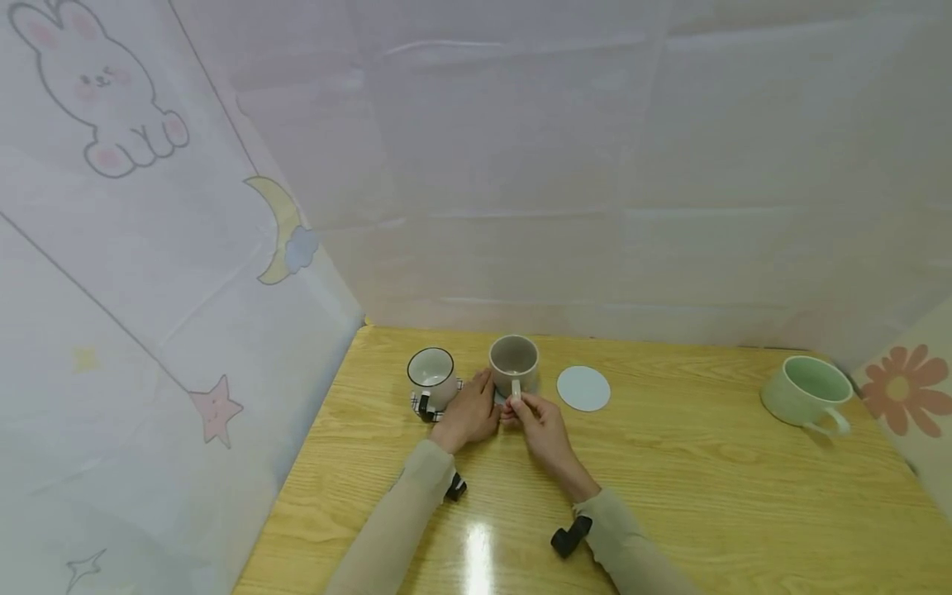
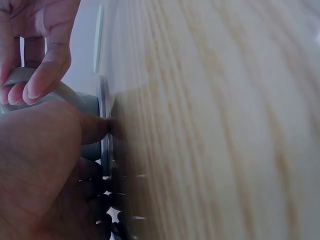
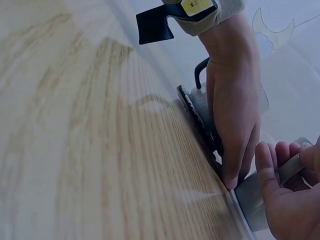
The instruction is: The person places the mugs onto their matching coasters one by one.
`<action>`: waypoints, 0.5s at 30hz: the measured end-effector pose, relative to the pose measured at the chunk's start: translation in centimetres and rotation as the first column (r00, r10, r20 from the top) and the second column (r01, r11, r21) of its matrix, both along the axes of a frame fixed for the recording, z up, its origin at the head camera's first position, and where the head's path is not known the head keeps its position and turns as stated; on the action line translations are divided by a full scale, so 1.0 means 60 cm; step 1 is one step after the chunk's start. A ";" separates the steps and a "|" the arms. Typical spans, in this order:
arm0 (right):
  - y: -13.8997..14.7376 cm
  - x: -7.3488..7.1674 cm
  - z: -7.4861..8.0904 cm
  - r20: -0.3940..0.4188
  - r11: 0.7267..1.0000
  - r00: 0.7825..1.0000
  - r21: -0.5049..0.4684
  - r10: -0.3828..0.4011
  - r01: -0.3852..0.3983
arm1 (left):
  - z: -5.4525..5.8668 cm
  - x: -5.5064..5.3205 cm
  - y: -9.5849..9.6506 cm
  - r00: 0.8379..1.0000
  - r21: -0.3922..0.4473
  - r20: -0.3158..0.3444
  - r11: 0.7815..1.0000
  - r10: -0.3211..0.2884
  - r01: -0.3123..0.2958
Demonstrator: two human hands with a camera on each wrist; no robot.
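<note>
Left of the gray cup (image 1: 513, 358) is a white cup (image 1: 431, 372) with a black rim, on a checked mat (image 1: 440, 416). The left hand (image 1: 472, 409) is between the two cups, fingers out straight, and its thumb touches the edge of the mat (image 2: 105, 95) under the gray cup. The right hand (image 1: 545, 430), in front of the gray cup, pinches its handle (image 1: 516, 387). Just right of the gray cup lies a round white mat (image 1: 583, 388). Far to its right sits a green cup (image 1: 803, 392).
</note>
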State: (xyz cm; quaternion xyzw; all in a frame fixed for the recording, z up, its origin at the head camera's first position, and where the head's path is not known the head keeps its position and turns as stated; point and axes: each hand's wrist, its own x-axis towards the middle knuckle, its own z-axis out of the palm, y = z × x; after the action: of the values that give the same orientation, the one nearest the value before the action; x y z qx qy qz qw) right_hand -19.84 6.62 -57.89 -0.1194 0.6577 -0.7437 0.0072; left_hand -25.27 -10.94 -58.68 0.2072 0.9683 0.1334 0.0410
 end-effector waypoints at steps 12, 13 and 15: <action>-0.001 0.001 0.000 0.023 0.998 0.999 0.054 -0.030 0.029 | 0.011 0.013 0.005 1.000 0.010 -0.017 1.000 -0.004 0.004; 0.000 0.001 0.002 0.025 0.996 0.999 0.084 -0.038 0.036 | 0.016 0.016 0.006 1.000 0.006 -0.010 1.000 -0.002 0.002; 0.003 0.002 0.009 0.023 0.985 0.998 0.162 -0.065 0.060 | 0.026 0.022 0.005 1.000 -0.006 -0.003 1.000 -0.003 0.003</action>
State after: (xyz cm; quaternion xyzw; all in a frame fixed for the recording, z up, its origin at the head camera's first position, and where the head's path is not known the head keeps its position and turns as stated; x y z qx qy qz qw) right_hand -19.71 6.82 -57.37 -0.0872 0.7191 -0.6894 0.0030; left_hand -23.96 -10.61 -57.13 0.2085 0.9685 0.1299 0.0405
